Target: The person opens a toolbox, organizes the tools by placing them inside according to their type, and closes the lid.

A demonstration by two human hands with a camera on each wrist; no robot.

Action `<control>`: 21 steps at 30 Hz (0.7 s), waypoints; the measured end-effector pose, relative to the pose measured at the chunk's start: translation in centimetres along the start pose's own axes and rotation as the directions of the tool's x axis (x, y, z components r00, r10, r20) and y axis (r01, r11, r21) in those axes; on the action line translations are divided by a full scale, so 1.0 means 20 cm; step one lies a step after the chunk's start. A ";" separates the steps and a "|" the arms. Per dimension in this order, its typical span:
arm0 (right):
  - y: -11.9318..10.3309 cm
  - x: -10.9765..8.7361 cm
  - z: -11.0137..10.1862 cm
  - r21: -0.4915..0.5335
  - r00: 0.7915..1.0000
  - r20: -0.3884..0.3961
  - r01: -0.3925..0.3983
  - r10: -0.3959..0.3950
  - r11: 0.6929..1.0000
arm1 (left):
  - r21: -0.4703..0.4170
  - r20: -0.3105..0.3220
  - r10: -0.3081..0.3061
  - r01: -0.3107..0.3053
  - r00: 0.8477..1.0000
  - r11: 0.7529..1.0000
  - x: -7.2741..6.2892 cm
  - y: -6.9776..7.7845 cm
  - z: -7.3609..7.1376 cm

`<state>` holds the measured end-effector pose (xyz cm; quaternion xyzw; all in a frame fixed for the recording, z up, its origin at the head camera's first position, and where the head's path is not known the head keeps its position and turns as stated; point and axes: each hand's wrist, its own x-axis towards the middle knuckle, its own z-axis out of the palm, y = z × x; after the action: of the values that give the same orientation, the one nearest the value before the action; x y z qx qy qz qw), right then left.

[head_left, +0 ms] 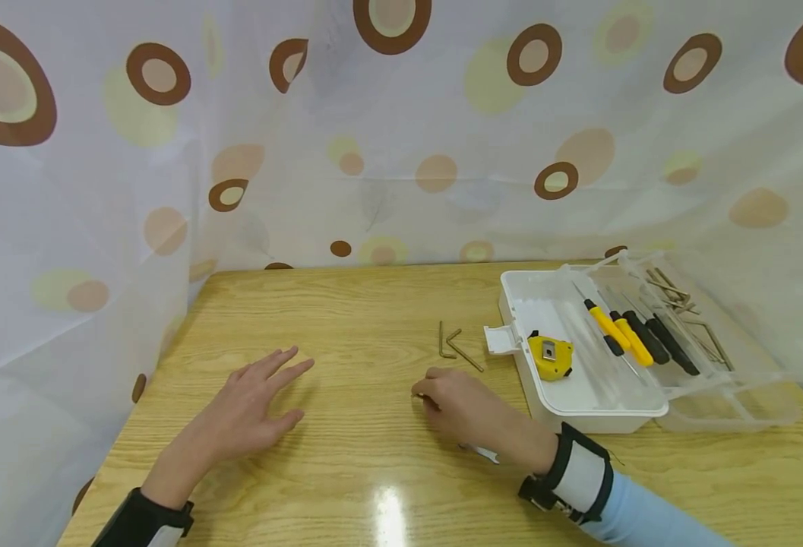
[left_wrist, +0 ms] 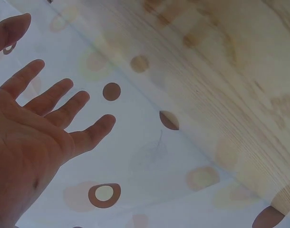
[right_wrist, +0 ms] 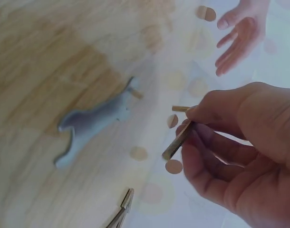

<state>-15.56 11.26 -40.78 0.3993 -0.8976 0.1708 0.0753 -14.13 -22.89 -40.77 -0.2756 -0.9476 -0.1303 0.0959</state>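
My right hand pinches a small brass-coloured hex key between thumb and fingers, seen closely in the right wrist view. Much of the key is hidden by the fingers. Below that hand a short silver open-end wrench lies on the table, mostly covered by the hand in the head view. Just beyond the right hand lie two L-shaped hex keys, one upright in view and one slanting. My left hand hovers over the left side of the table, fingers spread, holding nothing.
On the right stands a white toolbox, its clear lid open. A yellow tape measure sits in it. Yellow and black screwdrivers and more hex keys lie in the clear compartments. A patterned curtain closes off the wooden table.
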 end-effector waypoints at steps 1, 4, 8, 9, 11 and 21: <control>0.00 0.00 0.00 0.003 1.000 -0.015 0.001 -0.001 1.000 | 0.002 -0.001 0.002 -0.002 1.000 1.000 0.00 0.00 0.00; 0.01 -0.02 -0.02 0.027 0.998 -0.054 -0.010 0.012 1.000 | 0.004 0.000 0.009 -0.009 1.000 1.000 0.00 0.00 0.00; 0.03 -0.04 -0.06 0.045 0.993 -0.117 -0.001 0.007 0.999 | -0.001 0.006 0.016 -0.016 1.000 1.000 0.01 0.01 0.01; 0.03 -0.05 -0.07 0.031 0.990 -0.144 0.010 -0.006 0.999 | -0.003 0.005 0.018 -0.018 1.000 1.000 0.01 0.02 0.01; 0.05 -0.06 -0.10 -0.016 0.980 -0.195 0.026 -0.029 1.000 | -0.010 0.005 0.024 -0.024 1.000 1.000 0.02 0.02 0.01; 0.12 -0.15 -0.27 -0.052 0.947 -0.313 -0.085 0.065 0.995 | -0.024 0.026 0.055 -0.054 0.998 0.998 0.03 0.07 0.04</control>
<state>-15.27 16.87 -37.15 0.3303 -0.8941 0.2052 0.2222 -13.87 -21.18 -41.00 -0.3041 -0.9393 -0.1349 0.0837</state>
